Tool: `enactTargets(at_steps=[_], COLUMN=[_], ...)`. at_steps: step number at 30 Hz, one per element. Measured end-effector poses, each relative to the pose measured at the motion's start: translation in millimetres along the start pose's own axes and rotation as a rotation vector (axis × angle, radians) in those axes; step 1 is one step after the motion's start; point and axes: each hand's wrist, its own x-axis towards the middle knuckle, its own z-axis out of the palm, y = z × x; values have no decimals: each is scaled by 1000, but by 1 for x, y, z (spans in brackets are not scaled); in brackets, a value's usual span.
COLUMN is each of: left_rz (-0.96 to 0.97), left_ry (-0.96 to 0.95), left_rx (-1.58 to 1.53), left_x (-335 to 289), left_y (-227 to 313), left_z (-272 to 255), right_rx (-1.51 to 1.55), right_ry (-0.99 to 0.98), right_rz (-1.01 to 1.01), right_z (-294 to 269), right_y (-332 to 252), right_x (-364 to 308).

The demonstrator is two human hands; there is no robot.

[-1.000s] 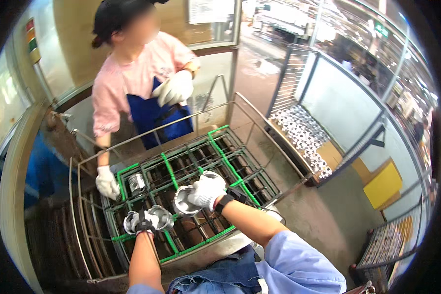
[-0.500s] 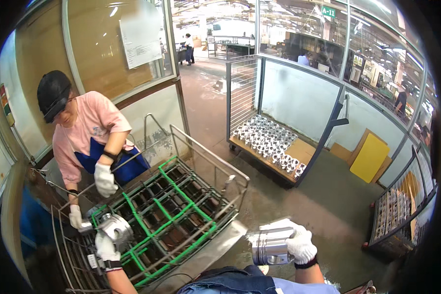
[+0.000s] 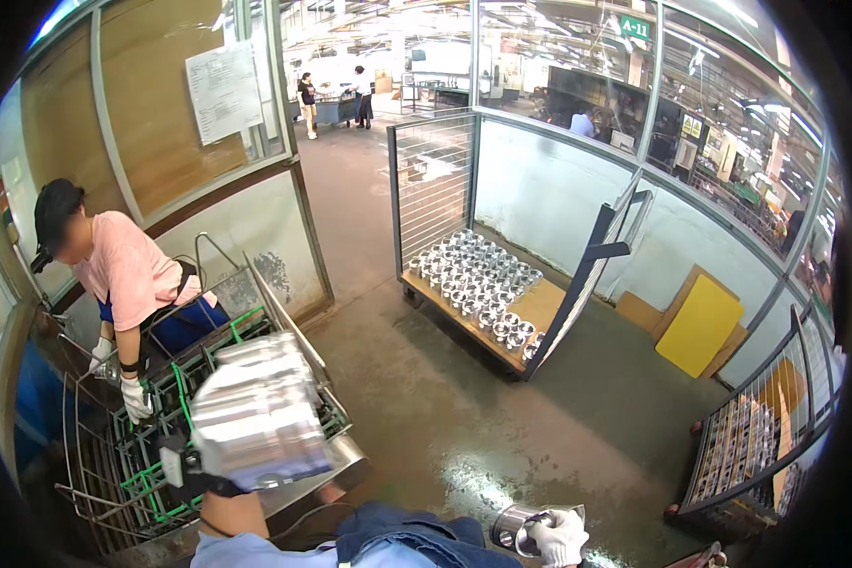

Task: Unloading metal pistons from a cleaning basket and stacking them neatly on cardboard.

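Observation:
A large silvery metal piston (image 3: 260, 402), smeared by motion, is in my left hand (image 3: 216, 485) in front of the rack. The piston hides most of that hand's fingers; a dark band circles the wrist. At the lower edge, my white-gloved right hand (image 3: 559, 538) is closed on a second shiny piston (image 3: 513, 527), held low over the floor. To the left is a metal basket rack (image 3: 147, 469) with green-coated dividers. A co-worker (image 3: 128, 265) in a pink shirt and dark cap bends over it, both white-gloved hands down at the rack.
Beyond the wet floor (image 3: 417, 407), a wheeled cart (image 3: 549, 295) carries many upright pistons on its board. Another loaded cart (image 3: 743, 454) stands at the right. A yellow panel (image 3: 701, 327) leans on the wall. Glass partitions enclose the area; people stand far behind.
My left hand has lifted its piston from over the rack, toward me and rightward. My right hand has dropped lower with its piston. The co-worker bends further down. The view has shifted.

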Motion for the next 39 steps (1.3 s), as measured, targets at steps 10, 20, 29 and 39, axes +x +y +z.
enactTargets(at_steps=[10, 20, 29, 39], left_rz=[-65, -78, -203, -550], left_ry=[-284, -405, -411, -250], left_rx=[643, 1126, 1375, 1609], left_x=[94, 238, 326, 417], left_y=[-171, -298, -352, -399], left_z=[109, 101, 96, 141], right_rx=[174, -29, -33, 158], right_ry=[-263, -21, -244, -579], right_rz=[171, 53, -86, -338], right_z=[0, 51, 88, 193], right_y=[24, -37, -110, -169], right_x=[84, 266, 432, 654])
